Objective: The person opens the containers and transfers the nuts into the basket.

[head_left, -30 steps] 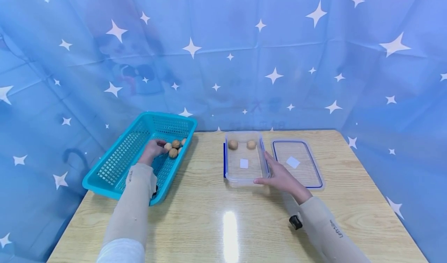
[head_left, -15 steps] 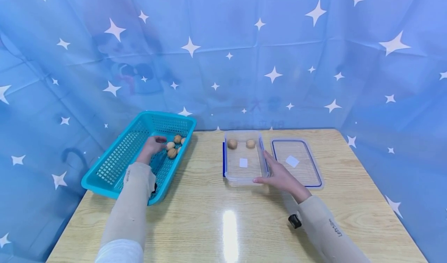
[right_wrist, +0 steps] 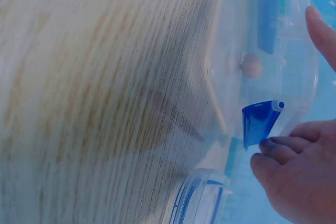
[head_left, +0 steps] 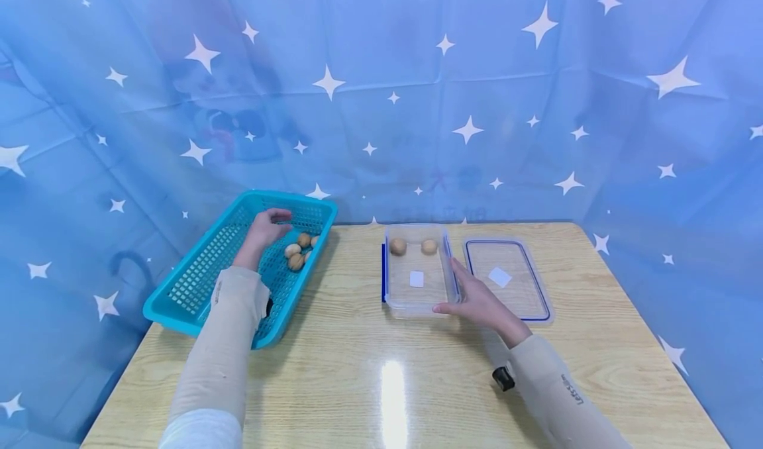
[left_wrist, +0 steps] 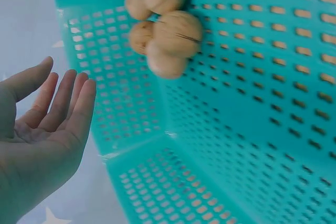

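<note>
My left hand [head_left: 262, 232] hovers over the turquoise basket [head_left: 169, 324], fingers loosely spread. Nothing lies in its palm in the left wrist view. Several walnuts [left_wrist: 178, 34] cluster in the basket, just right of this hand in the head view. At centre stands a clear plastic food container [head_left: 417, 298], without its lid, two walnuts [head_left: 398, 246] at its far end. My right hand [head_left: 477, 300] holds the container's near right corner, thumb at the front and fingers along the right side. In the right wrist view, its fingertips are at a blue latch [right_wrist: 261, 121].
A clear lid [head_left: 517, 289] with a blue seal lies on the wooden table [head_left: 334, 383], right of the container. White square labels show on the lid and container. Behind the table hangs a blue curtain [head_left: 381, 51] with white stars.
My left hand has drawn back from beside the walnuts and risen, its fingers spreading. The walnuts have shifted slightly. My right hand has stayed on the container.
</note>
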Available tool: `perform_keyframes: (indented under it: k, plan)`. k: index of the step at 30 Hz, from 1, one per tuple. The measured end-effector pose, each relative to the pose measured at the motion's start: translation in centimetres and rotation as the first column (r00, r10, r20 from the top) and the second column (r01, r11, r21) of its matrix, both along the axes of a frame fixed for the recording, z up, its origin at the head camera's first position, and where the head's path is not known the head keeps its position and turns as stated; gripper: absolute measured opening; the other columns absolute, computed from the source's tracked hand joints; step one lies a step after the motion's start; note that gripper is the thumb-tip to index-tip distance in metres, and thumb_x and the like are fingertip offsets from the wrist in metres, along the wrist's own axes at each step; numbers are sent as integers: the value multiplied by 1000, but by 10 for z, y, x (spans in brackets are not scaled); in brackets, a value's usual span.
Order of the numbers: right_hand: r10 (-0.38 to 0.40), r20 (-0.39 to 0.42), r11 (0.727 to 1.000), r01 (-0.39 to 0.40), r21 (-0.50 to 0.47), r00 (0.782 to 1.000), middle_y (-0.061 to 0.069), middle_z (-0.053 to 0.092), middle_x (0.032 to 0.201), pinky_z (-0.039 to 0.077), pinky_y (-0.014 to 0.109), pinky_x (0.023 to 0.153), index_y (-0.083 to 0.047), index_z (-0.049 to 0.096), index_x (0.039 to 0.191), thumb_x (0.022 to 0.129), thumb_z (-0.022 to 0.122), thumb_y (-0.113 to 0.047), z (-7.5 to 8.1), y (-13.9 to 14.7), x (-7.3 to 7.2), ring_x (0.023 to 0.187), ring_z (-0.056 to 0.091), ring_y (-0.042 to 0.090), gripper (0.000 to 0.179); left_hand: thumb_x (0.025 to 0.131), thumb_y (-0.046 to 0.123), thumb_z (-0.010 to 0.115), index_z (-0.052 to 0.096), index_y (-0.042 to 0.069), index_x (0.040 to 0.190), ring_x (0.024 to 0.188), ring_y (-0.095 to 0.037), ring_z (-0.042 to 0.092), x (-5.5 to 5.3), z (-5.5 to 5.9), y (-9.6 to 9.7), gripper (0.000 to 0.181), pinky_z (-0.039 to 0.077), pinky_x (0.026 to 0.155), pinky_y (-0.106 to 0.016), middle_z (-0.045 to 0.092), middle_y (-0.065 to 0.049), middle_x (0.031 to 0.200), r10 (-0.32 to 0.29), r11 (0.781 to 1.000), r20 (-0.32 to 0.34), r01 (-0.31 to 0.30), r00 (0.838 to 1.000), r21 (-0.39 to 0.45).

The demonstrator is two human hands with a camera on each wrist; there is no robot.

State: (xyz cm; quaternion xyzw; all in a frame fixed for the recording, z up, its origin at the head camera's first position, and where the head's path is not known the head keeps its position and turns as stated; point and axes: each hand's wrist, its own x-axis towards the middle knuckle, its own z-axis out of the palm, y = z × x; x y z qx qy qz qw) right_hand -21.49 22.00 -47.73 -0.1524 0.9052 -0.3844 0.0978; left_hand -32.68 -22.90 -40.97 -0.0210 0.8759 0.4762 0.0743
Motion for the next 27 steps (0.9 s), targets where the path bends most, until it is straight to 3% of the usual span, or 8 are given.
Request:
perform_keyframes:
  k: [7, 15, 27]
  plan:
    - [0, 3, 1000, 0, -5, 1000, 24, 4, 166, 20, 62, 121, 0, 3, 159, 83, 78, -48, 0, 0, 0, 151, 14, 47, 117, 104, 13, 52, 46, 4, 147, 139, -38, 46, -1, 18, 13, 44, 43, 113, -52, 46, -20, 152, -25, 1000, -80, 24, 996, -12]
    - [-2, 6, 1000, 2, -8, 1000, 24, 4, 167, 20, 63, 121, 0, 4, 159, 84, 78, -46, 0, 0, 0, 151, 14, 47, 115, 103, 16, 55, 48, 6, 145, 140, -36, 44, 0, 39, 32, 44, 41, 113, -53, 49, -16, 150, -51, 998, -141, 57, 989, 38]
    - [-2, -6, 1000, 2, 8, 1000, 24, 5, 166, 20, 63, 121, 1, 5, 159, 83, 78, -46, 0, -1, 0, 150, 16, 48, 115, 102, 16, 58, 50, 4, 143, 136, -33, 51, 0, 58, 70, 44, 42, 115, -48, 53, -17, 148, -85, 988, -198, 108, 976, 109]
